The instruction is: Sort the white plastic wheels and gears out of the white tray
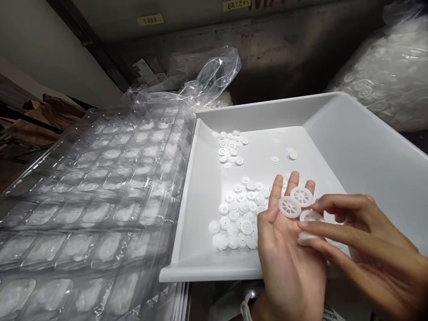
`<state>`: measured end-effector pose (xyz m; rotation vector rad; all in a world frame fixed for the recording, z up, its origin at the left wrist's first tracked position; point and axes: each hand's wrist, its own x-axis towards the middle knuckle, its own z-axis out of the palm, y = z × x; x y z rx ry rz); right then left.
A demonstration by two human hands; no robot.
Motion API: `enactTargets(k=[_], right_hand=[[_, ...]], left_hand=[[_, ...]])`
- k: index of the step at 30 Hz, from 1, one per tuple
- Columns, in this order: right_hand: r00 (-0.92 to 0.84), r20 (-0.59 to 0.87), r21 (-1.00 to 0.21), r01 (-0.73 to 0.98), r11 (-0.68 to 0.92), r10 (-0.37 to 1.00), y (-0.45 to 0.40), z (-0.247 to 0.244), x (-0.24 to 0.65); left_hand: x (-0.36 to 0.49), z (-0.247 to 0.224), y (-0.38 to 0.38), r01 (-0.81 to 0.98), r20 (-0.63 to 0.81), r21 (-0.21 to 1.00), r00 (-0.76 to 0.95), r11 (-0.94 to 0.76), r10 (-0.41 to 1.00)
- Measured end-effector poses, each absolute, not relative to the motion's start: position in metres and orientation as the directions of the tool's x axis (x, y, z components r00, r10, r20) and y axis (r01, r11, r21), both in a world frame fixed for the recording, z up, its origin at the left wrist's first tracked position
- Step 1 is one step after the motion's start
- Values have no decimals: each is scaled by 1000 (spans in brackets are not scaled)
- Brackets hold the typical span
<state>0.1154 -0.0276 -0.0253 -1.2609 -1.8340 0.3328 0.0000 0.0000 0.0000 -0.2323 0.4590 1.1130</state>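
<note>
My left hand point(290, 263) is palm up over the front of the tray, fingers stretched out, bearing white plastic spoked wheels point(290, 207) on its fingers and palm. Two of them lie side by side near the fingertips. From the right, my right hand point(364, 240) reaches over the palm, its fingers closed around another small wheel point(310, 216). One more white disc point(306, 239) sits at its lower fingertips, partly hidden. Below and to the left, many similar wheels point(234, 218) are heaped in the white tray point(183, 209).
Clear blister trays point(110, 178) with white contents in their pockets are stacked left of the tray. Crumpled clear plastic film point(210, 76) lies behind. A large clear bag of white discs point(384, 80) stands at the right. Yellow labels point(150, 20) mark the back panel.
</note>
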Motion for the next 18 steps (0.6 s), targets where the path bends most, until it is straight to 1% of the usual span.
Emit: enactTargets(k=[4,10,15,18], right_hand=[[-47,532,-621,657,427,845,-24,-27,108],[77,458,-660,697,281,886,-21,-27,105],[47,436,-642,716,274,899,-19,-25,107],[33,437,-620,734,275,899,-19,-25,106]], left_hand=[[3,-3,-3,-887,-465,56,383,458,798],[5,-4,-4,-891,-458,78,367,448,809],[6,-4,-4,-892,-501,69,355,446,789],[6,-5,-5,-896,-502,53,358,442,787]])
